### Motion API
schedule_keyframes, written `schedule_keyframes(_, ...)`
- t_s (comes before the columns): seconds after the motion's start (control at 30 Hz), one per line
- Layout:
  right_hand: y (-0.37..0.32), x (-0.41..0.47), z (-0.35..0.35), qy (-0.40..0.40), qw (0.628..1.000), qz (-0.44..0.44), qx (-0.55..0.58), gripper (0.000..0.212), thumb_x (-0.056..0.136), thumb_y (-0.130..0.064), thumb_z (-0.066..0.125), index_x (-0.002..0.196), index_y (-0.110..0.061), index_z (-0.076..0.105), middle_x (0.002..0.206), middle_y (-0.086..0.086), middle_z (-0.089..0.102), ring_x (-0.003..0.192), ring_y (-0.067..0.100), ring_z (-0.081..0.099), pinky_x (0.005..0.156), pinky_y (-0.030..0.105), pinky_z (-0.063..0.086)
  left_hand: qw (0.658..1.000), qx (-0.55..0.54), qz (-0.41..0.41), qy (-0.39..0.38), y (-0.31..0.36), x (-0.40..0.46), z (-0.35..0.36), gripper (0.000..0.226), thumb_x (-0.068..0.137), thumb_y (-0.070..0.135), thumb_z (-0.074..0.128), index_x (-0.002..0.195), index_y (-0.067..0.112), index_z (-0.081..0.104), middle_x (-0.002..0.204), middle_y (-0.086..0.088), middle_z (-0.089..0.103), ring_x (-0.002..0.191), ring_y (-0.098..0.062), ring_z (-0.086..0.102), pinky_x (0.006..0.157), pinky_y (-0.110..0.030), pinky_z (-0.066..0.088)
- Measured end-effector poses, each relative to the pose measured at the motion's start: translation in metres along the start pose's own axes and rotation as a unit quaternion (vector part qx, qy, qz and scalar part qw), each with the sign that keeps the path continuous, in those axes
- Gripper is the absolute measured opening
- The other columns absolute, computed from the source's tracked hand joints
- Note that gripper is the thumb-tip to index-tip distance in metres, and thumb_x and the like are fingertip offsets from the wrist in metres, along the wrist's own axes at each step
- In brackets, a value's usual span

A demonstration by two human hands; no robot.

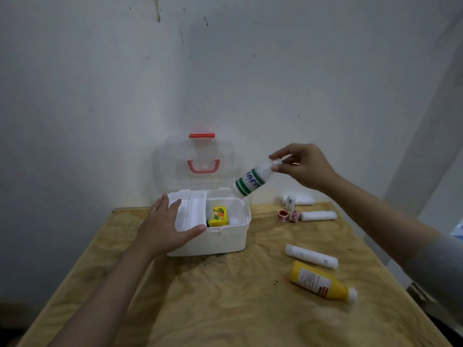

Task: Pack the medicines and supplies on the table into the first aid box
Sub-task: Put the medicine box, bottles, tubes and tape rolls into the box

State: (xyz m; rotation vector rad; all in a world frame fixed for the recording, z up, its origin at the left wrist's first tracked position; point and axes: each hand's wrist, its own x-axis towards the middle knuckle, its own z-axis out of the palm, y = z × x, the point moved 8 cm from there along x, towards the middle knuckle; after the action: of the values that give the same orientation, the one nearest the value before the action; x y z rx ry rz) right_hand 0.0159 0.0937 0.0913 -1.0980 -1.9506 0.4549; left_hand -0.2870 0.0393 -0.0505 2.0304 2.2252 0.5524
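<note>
One bottle [253, 180], white with green bands, hangs tilted above the box's [225, 240] right rim; our right hand [304, 166] pinches its cap between thumb and fingertips. Our left hand [165, 226] lies spread on the box's inner tray [190, 212], fingers straight. A yellow carton [218, 216] sits in the open compartment beside the tray. The box stands at the table's [213, 309] far edge, its clear lid [198, 164] raised against the white wall [125, 83]. Toward the far right corner we see white rolls [318, 215] and two red-and-white tape rolls [288, 216]. Nearer the right edge lie another white roll [312, 256] and a yellow bottle [322, 281]. Bare plywood fills the near half.
</note>
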Motion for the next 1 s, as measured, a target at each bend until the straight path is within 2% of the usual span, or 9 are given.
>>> schedule_keyframes(0.17,-0.029,-0.005,0.057,-0.088,0.994,-0.031,-0.052,0.026,0.07,-0.013,0.081,0.095,-0.018,0.075,0.09,-0.001,0.072,0.078,0.021,0.068,0.075,0.034,0.058,1.0,-0.002,0.006,0.0,0.001,0.0,0.0,0.133,0.038,0.101,0.017,0.147,0.027,0.023,0.16,-0.003,0.008,0.146,-0.023,0.007,0.111,-0.048,0.025)
schedule_keyframes(0.27,-0.036,-0.01,0.096,-0.141,0.986,-0.038,-0.082,0.032,0.068,-0.012,0.082,0.098,-0.014,0.074,0.088,-0.007,0.067,0.075,0.014,0.066,0.072,0.022,0.056,1.0,0.002,0.006,-0.003,0.001,-0.001,0.0,0.13,0.04,0.1,0.02,0.147,0.026,0.023,0.16,-0.004,0.007,0.146,-0.024,0.007,0.112,-0.048,0.024)
schedule_keyframes(0.33,-0.034,-0.011,0.117,-0.165,0.983,-0.024,-0.083,0.033,0.066,-0.011,0.084,0.097,-0.01,0.073,0.092,-0.001,0.071,0.074,0.012,0.066,0.063,0.009,0.05,1.0,0.004,0.002,-0.005,0.001,-0.001,0.0,0.126,0.043,0.097,0.023,0.147,0.026,0.023,0.16,-0.004,0.007,0.146,-0.024,0.007,0.112,-0.047,0.023)
schedule_keyframes(0.4,-0.032,-0.013,0.133,-0.184,0.979,-0.018,-0.082,0.032,0.065,-0.01,0.084,0.094,-0.006,0.073,0.096,0.006,0.074,0.075,0.012,0.066,0.059,0.007,0.047,1.0,0.002,0.0,-0.005,0.001,-0.001,0.0,0.126,0.043,0.097,0.024,0.147,0.026,0.023,0.16,-0.003,0.008,0.146,-0.023,0.007,0.112,-0.047,0.023)
schedule_keyframes(0.53,-0.037,-0.019,0.153,-0.227,0.969,-0.041,-0.085,0.03,0.074,-0.01,0.078,0.103,-0.006,0.072,0.104,0.007,0.073,0.086,0.014,0.069,0.081,0.022,0.054,1.0,-0.002,0.007,0.001,0.002,-0.001,0.001,0.122,0.047,0.096,0.028,0.147,0.025,0.025,0.16,-0.004,0.01,0.146,-0.024,0.008,0.113,-0.047,0.022)
schedule_keyframes(0.7,-0.024,-0.019,0.126,-0.238,0.968,-0.021,-0.074,0.03,0.079,-0.009,0.073,0.11,-0.009,0.07,0.115,0.003,0.07,0.1,0.012,0.068,0.09,0.022,0.051,1.0,-0.006,0.01,0.004,0.0,0.001,0.001,0.125,0.046,0.097,0.028,0.147,0.023,0.025,0.159,-0.007,0.011,0.146,-0.024,0.009,0.113,-0.045,0.021)
schedule_keyframes(0.8,0.002,-0.026,0.081,-0.185,0.98,0.01,-0.077,0.027,0.079,-0.01,0.073,0.107,-0.011,0.071,0.108,0.005,0.073,0.094,0.012,0.069,0.087,0.021,0.053,1.0,-0.01,0.014,0.007,0.0,0.001,0.001,0.126,0.046,0.096,0.028,0.147,0.021,0.025,0.159,-0.009,0.012,0.146,-0.024,0.008,0.114,-0.044,0.02)
schedule_keyframes(0.87,0.031,-0.041,0.053,-0.182,0.977,0.057,-0.095,0.023,0.078,-0.013,0.074,0.101,-0.014,0.073,0.099,0.004,0.075,0.089,0.016,0.07,0.084,0.028,0.056,1.0,-0.009,0.015,0.01,0.001,0.001,0.0,0.126,0.046,0.095,0.028,0.147,0.021,0.026,0.159,-0.009,0.012,0.146,-0.024,0.008,0.114,-0.043,0.019)
schedule_keyframes(1.0,0.095,-0.091,0.027,-0.273,0.926,0.151,-0.213,0.023,0.072,-0.025,0.079,0.094,-0.021,0.073,0.092,-0.006,0.073,0.085,0.008,0.067,0.082,0.027,0.054,1.0,-0.008,0.017,0.016,0.0,0.002,0.001,0.125,0.045,0.097,0.026,0.146,0.022,0.028,0.158,-0.01,0.014,0.145,-0.024,0.01,0.113,-0.044,0.022)
